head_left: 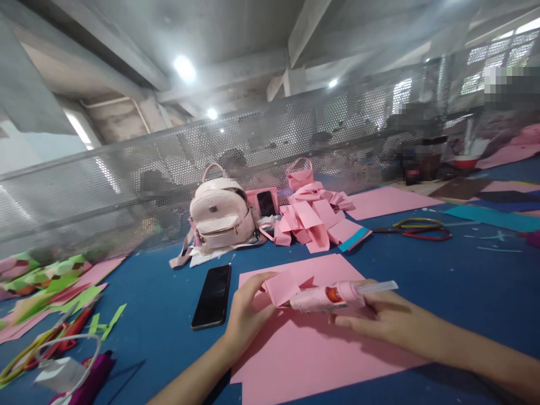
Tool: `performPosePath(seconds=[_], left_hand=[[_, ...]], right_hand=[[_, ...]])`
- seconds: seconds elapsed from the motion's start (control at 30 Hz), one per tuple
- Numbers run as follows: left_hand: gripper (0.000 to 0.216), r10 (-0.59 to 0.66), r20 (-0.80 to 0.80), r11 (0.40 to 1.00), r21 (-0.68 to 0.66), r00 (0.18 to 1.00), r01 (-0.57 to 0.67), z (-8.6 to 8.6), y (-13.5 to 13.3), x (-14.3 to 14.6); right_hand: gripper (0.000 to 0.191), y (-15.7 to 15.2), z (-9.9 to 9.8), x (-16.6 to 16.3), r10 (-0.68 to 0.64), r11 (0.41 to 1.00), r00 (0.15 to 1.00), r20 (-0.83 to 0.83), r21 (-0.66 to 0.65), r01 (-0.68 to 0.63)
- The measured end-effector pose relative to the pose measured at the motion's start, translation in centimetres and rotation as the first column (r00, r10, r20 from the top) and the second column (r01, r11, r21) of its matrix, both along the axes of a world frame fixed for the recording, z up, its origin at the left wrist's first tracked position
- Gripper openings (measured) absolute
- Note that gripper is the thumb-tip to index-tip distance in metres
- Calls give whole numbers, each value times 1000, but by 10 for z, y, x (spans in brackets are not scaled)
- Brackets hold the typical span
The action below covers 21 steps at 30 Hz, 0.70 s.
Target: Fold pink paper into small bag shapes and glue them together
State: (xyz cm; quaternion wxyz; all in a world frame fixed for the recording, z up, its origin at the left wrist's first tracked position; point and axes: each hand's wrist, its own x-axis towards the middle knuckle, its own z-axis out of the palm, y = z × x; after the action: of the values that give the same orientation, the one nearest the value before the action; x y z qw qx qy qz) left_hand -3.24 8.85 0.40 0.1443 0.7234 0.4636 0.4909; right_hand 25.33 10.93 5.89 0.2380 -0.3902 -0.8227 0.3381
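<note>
My left hand (pixel 247 312) pinches a small folded piece of pink paper (pixel 282 288) above a large pink sheet (pixel 312 354) lying on the blue table. My right hand (pixel 375 318) is closed round a pink hot glue gun (pixel 327 298), its clear glue stick (pixel 377 287) sticking out to the right and its nozzle end pointing left at the pink piece. Both hands hover just over the sheet.
A black phone (pixel 212 296) lies left of the sheet. Behind are a pale pink backpack (pixel 221 216), a pile of pink paper bags (pixel 316 219) and scissors (pixel 422 229). Green and pink scraps (pixel 54 287) cover the left. A mesh screen (pixel 295 135) runs along the back.
</note>
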Motion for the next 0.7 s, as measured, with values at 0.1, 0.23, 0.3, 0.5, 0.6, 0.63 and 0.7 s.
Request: performPosePath(seconds=[0.1,0.23,0.3,0.5,0.6,0.63,0.7], left_hand=[[50,-2,16,1000,-5,1000,3,1,0,0],[48,-14,42,1000,-15,999,14,3,-2,1],[48,-22,54,1000,-20,998,23,3,-3,2],[43,-19,76,999,-27,997,22,2,-2,2],[42,-10,85,1000,-28,996,12,2,-2,2],[40,-5,88,1000,-28,996,7,2,-2,3],[38,7,95,1000,-30,995,-5,2,-2,3]], right_hand=[[48,0,-2,-6,51,996,997,50,-71,-47],[63,1,-6,-10,-15,994,996,90,-105,24],[63,0,-6,-12,-15,996,996,86,-84,22],[46,-5,-1,-17,130,989,989,-73,-65,-135],[47,-5,-2,-16,136,987,986,-97,-75,-144],[48,-5,-2,-15,112,990,988,-106,-72,-120],[48,-6,-2,-12,13,998,989,-146,-62,-22]])
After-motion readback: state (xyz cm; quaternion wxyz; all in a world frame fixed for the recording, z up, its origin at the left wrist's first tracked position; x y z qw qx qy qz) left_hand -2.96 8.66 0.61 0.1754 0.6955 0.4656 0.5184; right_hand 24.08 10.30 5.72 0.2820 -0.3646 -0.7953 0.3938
